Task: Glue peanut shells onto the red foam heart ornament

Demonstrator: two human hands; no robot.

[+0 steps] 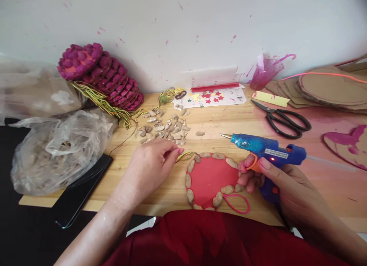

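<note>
Two hands are at work over one worktop (241, 119). The right hand (292, 185) is wrapped around one blue gun (268, 148), a finger on its orange trigger, its nozzle pointing left above the wood. The left hand (151, 161) is loosely curled, thumb near the forefinger; whether it pinches anything cannot be told. Between the hands, near the worktop's front edge, lies one red board (213, 178), its lower end hidden by the person's red clothing. About a dozen peanuts (218, 156) line its rim, and one pink loop (243, 212) lies at its lower right. Beyond the left hand, dozens of loose nuts (169, 130) overlap too much to count; one more (200, 133) lies apart on their right. A band of wood between that one and the one pair of scissors (272, 111) leaves room to move. At the far left, one phone (83, 185) overhangs the front edge, beside one bag (63, 155). One stack of purple discs (114, 78) leans by the wall.
</note>
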